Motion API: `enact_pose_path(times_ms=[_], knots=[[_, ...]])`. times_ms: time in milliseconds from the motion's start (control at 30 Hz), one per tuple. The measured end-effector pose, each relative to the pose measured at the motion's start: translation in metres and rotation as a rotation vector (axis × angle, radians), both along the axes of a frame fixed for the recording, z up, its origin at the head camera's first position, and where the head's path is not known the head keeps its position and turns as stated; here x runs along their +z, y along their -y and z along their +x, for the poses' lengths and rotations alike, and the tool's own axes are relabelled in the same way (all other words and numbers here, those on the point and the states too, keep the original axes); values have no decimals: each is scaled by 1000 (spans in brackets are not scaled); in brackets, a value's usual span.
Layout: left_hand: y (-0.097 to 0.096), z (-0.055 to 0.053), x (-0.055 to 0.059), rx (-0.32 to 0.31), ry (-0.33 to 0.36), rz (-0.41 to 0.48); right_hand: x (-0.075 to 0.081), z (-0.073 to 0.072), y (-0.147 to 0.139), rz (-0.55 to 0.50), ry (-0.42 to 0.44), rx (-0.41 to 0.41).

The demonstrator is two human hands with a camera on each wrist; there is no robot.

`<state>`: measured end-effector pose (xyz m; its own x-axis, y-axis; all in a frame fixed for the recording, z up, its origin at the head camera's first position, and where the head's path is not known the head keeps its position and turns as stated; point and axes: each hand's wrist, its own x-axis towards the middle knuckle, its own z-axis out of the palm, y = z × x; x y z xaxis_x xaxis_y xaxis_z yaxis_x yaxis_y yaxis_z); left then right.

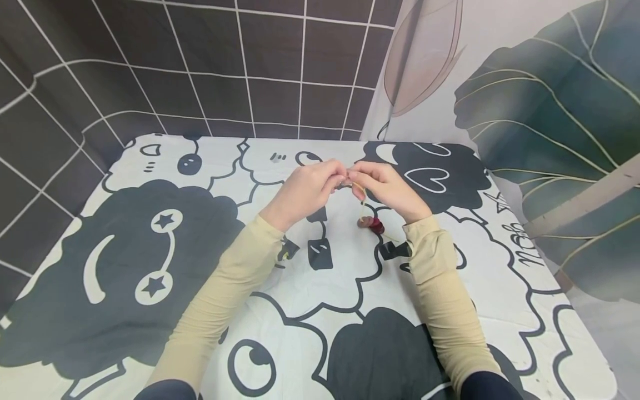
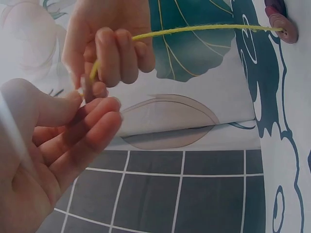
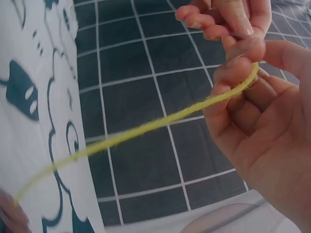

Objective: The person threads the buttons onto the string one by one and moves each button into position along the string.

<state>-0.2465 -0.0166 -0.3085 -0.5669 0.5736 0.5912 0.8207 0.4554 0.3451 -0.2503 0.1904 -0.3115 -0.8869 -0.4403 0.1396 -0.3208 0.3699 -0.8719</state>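
In front of me, my left hand (image 1: 312, 189) and right hand (image 1: 385, 189) meet at the fingertips, raised over the patterned cloth. Thumb and forefinger of the left hand pinch a small brownish button (image 2: 87, 90), seen nearly edge-on and partly hidden by fingers. A bit of yellow shows beside it at the left thumb tip. My right hand grips the yellow yarn (image 3: 165, 119) close to that button, its other fingers curled. From there the yarn runs down to several strung buttons (image 1: 372, 224), one brown and others dark red, below the right hand.
A white cloth (image 1: 305, 294) with black cartoon figures covers the table. Behind it hangs a dark curtain with a white grid (image 1: 275, 72). Leaf-printed fabric (image 1: 540, 111) stands at the right, past the table's edge.
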Motion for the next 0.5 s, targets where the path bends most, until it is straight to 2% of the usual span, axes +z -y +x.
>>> enact_pose_path(times_ms=[233,367,500], knots=[[1,-1,4,27,105,-104,-6,-7,-9,55,-1,-97],[8,-1,9,54,138,-220,-10,-14,-15,110,18,-120],[14,0,16,55,139,-310,-15,-17,-22,225,34,-137]])
